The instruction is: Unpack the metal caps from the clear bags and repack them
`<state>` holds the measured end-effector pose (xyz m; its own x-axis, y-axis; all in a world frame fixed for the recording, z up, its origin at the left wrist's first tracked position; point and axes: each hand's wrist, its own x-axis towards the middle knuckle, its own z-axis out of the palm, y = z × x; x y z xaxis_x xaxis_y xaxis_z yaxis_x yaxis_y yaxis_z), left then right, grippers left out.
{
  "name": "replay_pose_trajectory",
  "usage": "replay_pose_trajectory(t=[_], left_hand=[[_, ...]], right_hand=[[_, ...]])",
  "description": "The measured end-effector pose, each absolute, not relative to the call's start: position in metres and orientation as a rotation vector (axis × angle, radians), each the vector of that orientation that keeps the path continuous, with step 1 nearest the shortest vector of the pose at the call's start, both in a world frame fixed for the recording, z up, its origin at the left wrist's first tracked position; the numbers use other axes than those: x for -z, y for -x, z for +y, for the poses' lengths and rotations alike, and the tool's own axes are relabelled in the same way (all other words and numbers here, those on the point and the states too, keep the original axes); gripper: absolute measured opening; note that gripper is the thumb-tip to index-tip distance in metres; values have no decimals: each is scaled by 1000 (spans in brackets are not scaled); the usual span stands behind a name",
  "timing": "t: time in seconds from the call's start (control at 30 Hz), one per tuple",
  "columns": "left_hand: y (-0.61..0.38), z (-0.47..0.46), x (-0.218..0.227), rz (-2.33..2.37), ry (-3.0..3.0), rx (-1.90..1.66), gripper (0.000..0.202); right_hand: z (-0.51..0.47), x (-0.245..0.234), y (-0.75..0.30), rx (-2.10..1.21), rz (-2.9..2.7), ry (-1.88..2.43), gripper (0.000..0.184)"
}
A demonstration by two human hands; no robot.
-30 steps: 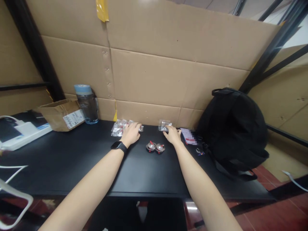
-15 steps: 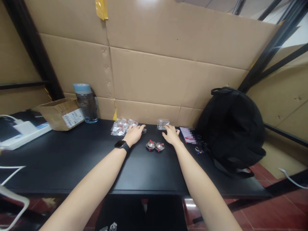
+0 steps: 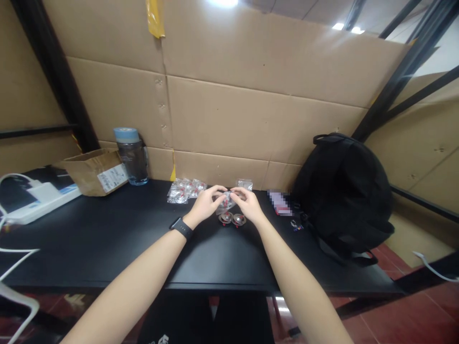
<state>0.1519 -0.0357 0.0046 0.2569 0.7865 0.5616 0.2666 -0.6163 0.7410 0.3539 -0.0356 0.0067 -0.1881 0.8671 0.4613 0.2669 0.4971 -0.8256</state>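
Observation:
A clear plastic packet (image 3: 227,201) with something shiny and red inside is pinched between my two hands above the table. My left hand (image 3: 207,204), with a black watch (image 3: 181,228) on its wrist, is closed on the packet's left side. From the right, my right hand (image 3: 248,204) grips it with thumb and fingers. Just below, two pairs of domed metal finger cymbals (image 3: 238,219) with red cords lie on the table. Left of my left hand is a pile of packets (image 3: 182,190) of similar cymbals. A flat clear bag (image 3: 245,183) lies behind my right hand.
On the right stands a black backpack (image 3: 346,191), with a blurred phone-like item (image 3: 279,202) and a key ring (image 3: 295,224) beside it. At left are a bottle (image 3: 132,157), an open cardboard box (image 3: 95,174) and a white power strip (image 3: 46,204). Cardboard (image 3: 229,114) walls the back.
My left hand has come right from the pile with a packet. My right hand has left the clear bag, and both hands now meet at the packet above the loose cymbals.

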Motion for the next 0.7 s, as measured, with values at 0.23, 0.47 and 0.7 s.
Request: replay_pose_trajectory(t=[0.23, 0.47, 0.7], left_hand=[[-160, -42, -5, 873, -1936, -1271, 25], [-157, -31, 8, 836, -1856, -1145, 70], [-156, -31, 15, 860, -1957, -1076, 71]], right_hand=[[-36, -8, -371, -970, -1781, 936, 37], [-31, -6, -372, -886, -1660, 1038, 39], [-33, -10, -373, -912, -1559, 1040, 42]])
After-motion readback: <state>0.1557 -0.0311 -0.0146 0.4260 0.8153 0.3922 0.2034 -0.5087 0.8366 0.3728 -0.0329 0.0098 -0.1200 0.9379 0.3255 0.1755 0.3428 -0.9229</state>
